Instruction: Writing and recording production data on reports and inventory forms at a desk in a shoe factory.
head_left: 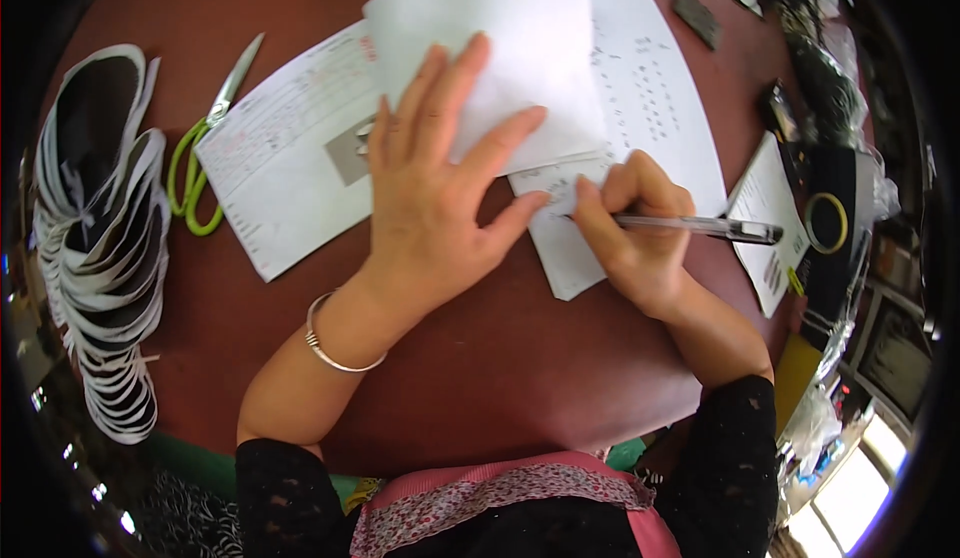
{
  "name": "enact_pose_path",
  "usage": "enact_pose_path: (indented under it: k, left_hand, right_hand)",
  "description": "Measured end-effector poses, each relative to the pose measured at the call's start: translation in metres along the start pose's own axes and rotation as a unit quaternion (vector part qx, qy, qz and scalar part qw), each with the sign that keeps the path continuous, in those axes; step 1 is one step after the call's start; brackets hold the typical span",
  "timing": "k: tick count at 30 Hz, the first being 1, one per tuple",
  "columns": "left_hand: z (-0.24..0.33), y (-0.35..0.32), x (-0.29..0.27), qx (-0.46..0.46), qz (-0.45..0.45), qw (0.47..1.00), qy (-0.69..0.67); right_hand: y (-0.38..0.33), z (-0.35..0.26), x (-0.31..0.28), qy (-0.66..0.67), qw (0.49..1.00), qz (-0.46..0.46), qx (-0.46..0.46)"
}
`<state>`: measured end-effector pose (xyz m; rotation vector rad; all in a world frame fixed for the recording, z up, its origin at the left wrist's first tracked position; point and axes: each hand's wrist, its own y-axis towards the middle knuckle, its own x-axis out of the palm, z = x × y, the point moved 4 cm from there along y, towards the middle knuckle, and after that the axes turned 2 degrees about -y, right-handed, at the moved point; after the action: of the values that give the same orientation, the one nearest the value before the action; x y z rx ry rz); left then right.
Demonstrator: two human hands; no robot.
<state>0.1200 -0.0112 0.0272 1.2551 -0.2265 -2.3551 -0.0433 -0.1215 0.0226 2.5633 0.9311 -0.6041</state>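
Note:
My right hand (645, 233) is closed round a pen (715, 227) with a clear barrel and dark cap end. Its tip side points left, over a small slip of paper (570, 263) with handwriting near its top. My left hand (435, 178) lies with fingers spread on a white blank sheet (525, 58), which overlaps the slip's upper part. Beneath that sheet, to the left, a printed form (290, 148) with a grey square shows. A larger sheet with handwritten marks (650, 108) extends to the right. A silver bangle (325, 350) circles my left wrist.
Green-handled scissors (200, 158) lie at the left, beside a long stack of looped dark-and-white strips (110, 288). A dark grey flat piece (696, 18) rests at the far right. Booklet (770, 228), tape roll (827, 223) and crumpled plastic crowd the right edge of the reddish-brown table (480, 378).

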Motion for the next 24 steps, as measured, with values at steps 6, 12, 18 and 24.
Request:
enact_pose_path:
  k: [6, 12, 18, 24]
  left_hand:
    - [-0.0013, 0.0017, 0.0032, 0.006, 0.020, 1.000, -0.014]
    - [-0.0022, -0.0003, 0.0047, 0.006, 0.019, 1.000, -0.011]
    - [-0.0013, 0.0014, 0.0038, 0.007, 0.017, 1.000, -0.013]
    - [0.0016, 0.0011, 0.0013, 0.006, -0.002, 1.000, -0.001]
  right_hand:
    - [0.0043, -0.0044, 0.0052, 0.004, 1.000, -0.003, -0.006]
    - [0.0036, -0.0038, 0.0049, -0.016, 1.000, 0.005, -0.025]
    - [0.0039, -0.0046, 0.0050, -0.017, 0.999, 0.018, -0.025]
    - [0.0037, -0.0036, 0.0029, 0.009, 1.000, 0.012, -0.019]
